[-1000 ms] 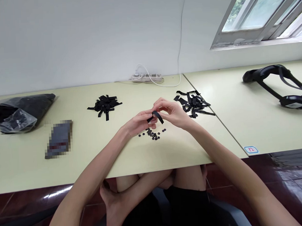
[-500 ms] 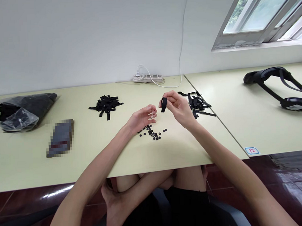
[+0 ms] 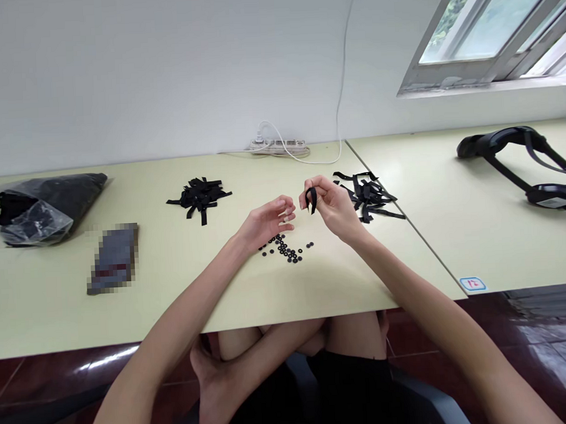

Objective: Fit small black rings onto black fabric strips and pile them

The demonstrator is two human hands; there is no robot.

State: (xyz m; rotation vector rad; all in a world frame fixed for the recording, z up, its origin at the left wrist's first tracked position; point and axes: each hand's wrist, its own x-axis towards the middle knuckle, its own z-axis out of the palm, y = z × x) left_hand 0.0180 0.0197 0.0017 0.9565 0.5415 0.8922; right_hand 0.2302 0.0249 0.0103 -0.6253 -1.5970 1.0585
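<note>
My right hand pinches a short black fabric strip that is bent into a loop, its ends hanging below the fingertips. Just left of it, my left hand hovers over the table with its fingers loosely curled and apart; I see nothing held in it. Small black rings or washers lie scattered under and beside my left hand. Behind my right wrist is a loose pile of black strips. A second pile of black strips lies to the left of my left hand.
On the left of the pale table rest a plastic bag of black material and a blurred-out dark object. A power strip with white cables lies along the wall. A black headset sits at the right.
My right hand has turned slightly and dropped a little, so the black strip now shows edge-on as an open loop. My left hand stays almost where it was.
</note>
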